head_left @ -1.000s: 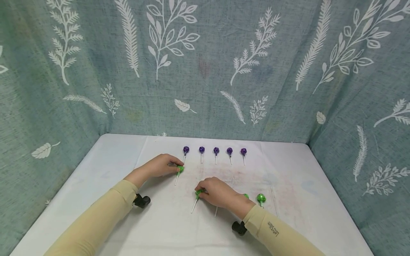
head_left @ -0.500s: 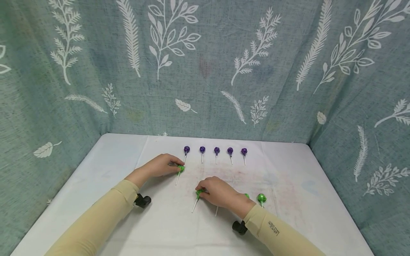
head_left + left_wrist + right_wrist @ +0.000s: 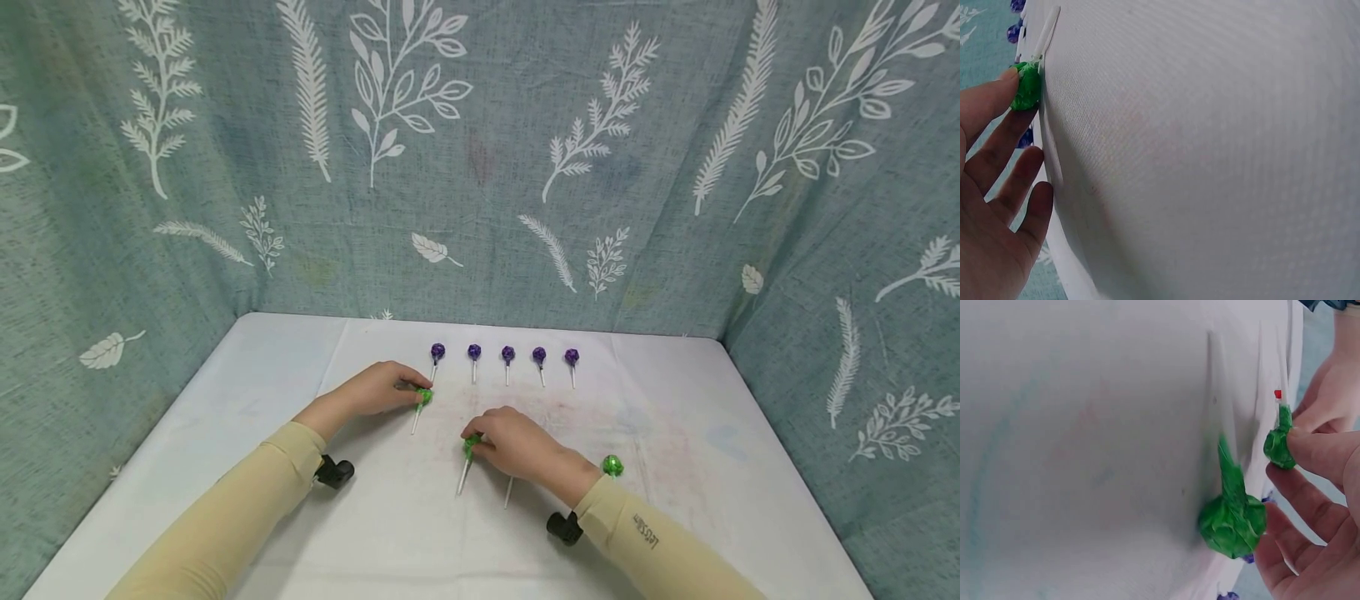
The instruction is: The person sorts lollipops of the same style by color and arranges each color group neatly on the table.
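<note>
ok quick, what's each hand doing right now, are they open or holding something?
Left hand: holding, thumb and finger pinch a green lollipop.
Right hand: holding, pinches another green lollipop.
</note>
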`<move>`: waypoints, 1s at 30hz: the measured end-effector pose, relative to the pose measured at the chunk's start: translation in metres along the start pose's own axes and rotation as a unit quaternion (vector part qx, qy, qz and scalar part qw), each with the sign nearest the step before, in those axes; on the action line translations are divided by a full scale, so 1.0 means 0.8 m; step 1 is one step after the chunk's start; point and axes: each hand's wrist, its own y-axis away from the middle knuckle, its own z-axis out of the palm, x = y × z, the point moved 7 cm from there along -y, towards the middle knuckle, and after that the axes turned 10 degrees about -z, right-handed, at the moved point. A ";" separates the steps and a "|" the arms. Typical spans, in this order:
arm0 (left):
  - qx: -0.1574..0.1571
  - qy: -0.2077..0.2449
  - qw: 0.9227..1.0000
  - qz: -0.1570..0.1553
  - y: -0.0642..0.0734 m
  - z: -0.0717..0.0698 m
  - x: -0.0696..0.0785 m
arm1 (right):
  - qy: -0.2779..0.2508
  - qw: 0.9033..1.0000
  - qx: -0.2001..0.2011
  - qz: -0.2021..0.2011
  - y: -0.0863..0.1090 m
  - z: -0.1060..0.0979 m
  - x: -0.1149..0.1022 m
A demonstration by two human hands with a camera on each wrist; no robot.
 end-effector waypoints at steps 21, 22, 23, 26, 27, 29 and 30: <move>0.004 -0.008 1.000 0.008 0.000 0.001 -0.001 | -0.001 1.000 0.007 0.024 -0.026 -0.029 0.036; 0.004 -0.008 1.000 0.007 0.000 0.001 -0.002 | -0.001 1.000 0.007 0.024 -0.028 -0.030 0.037; 0.004 -0.008 1.000 0.007 0.000 0.001 -0.002 | 0.000 1.000 0.006 0.024 -0.030 -0.030 0.039; 0.003 -0.007 1.000 0.004 0.001 0.001 -0.003 | 0.000 1.000 0.006 0.024 -0.036 -0.031 0.042; 0.003 -0.007 1.000 0.000 0.001 0.001 -0.003 | 0.000 1.000 0.006 0.024 -0.038 -0.031 0.043; 0.001 -0.007 1.000 -0.008 0.001 0.002 -0.005 | 0.002 1.000 0.004 0.027 -0.041 -0.031 0.046; 0.001 -0.006 1.000 -0.011 0.001 0.002 -0.005 | 0.004 1.000 0.003 0.028 -0.043 -0.031 0.047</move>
